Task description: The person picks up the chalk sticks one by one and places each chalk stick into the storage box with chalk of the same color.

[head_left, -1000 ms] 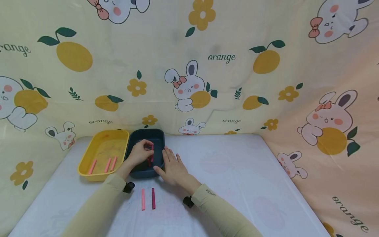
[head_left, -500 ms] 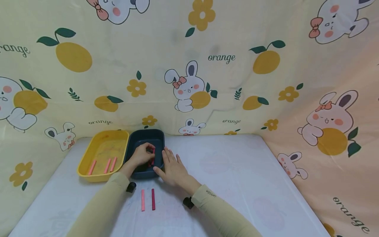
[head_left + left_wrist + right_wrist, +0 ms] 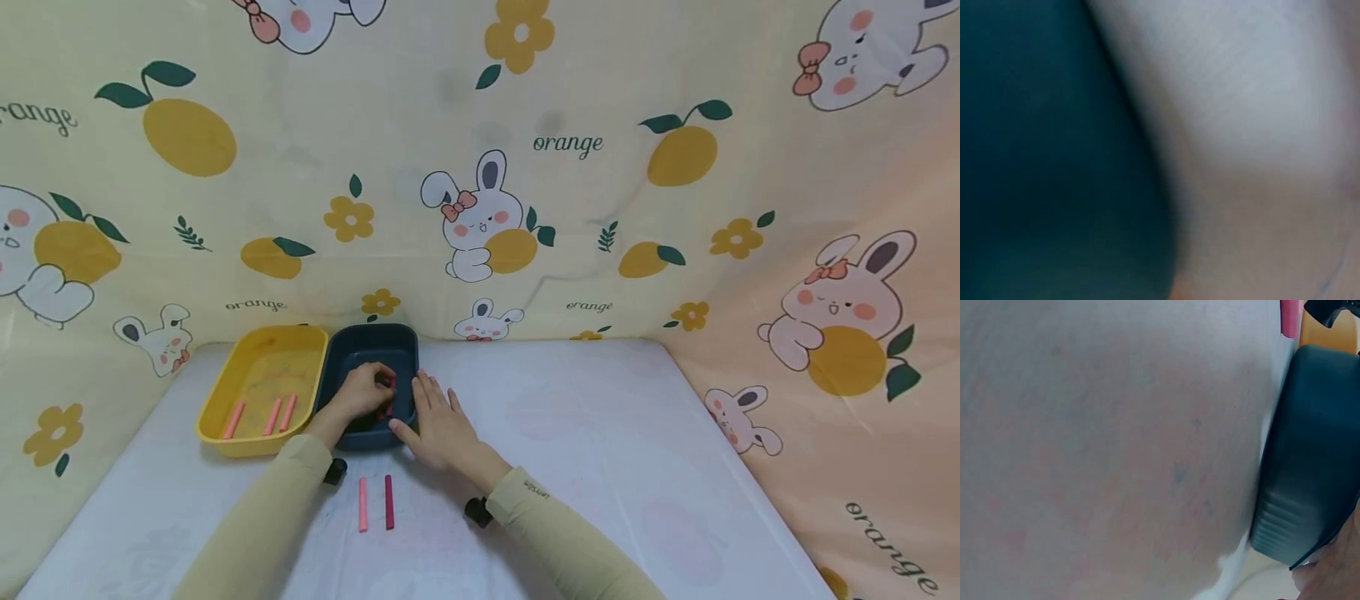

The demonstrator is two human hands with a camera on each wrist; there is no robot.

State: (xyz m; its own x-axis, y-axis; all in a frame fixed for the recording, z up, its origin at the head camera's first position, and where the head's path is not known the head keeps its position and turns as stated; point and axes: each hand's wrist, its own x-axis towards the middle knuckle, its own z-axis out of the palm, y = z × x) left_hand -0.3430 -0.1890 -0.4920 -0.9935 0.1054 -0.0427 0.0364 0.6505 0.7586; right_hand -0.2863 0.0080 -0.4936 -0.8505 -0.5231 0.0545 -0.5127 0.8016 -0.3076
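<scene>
My left hand reaches down inside the navy tray, fingertips curled and pinching a dark pink chalk-like stick, which the fingers partly cover. Below those fingers another bit of dark pink shows near the tray floor. Fingers straight, my right hand rests along the tray's right side, its thumb by the near right corner. In the right wrist view the outer wall of the navy tray appears beside part of the right hand. The left wrist view is a blurred close-up of the navy tray and skin.
A yellow tray stands against the navy one on its left, holding several light pink sticks. On the white table, in front of the navy tray, lie a light pink stick and a dark pink stick. A printed cloth hangs behind.
My left hand has moved slightly right and lower into the navy tray, bringing the pinched dark pink stick down with it. The right hand keeps its place at the tray's side.
</scene>
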